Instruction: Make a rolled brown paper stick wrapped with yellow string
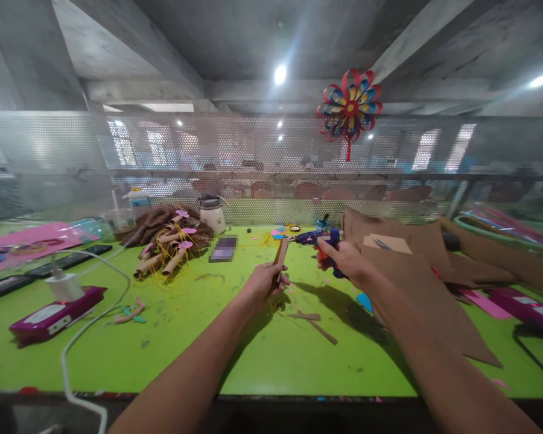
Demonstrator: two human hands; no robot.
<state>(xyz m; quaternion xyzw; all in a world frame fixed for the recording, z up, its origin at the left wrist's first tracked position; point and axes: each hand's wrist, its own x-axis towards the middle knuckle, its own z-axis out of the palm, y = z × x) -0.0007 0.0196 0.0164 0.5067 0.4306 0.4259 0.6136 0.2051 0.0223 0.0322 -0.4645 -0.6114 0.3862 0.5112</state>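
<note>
My left hand (268,281) is closed around a narrow brown cardboard strip (282,252), which stands tilted upward from the fingers. In my right hand (341,258) is a dark blue glue gun (314,236), its nozzle pointing left at the strip's upper end. Whether the tip touches the cardboard I cannot tell. One finger lies near the orange-red trigger (323,256). Below the hands, thin brown cardboard scraps (321,328) lie on the green table (271,367).
Cardboard tubes (165,262) with yellow strings and pink discs lie left, before a lidded jar (212,216). A purple power strip (57,313) with a white cable (117,277) sits at left. Large cardboard sheets (416,289) cover the right side. A perforated screen (271,150) stands behind.
</note>
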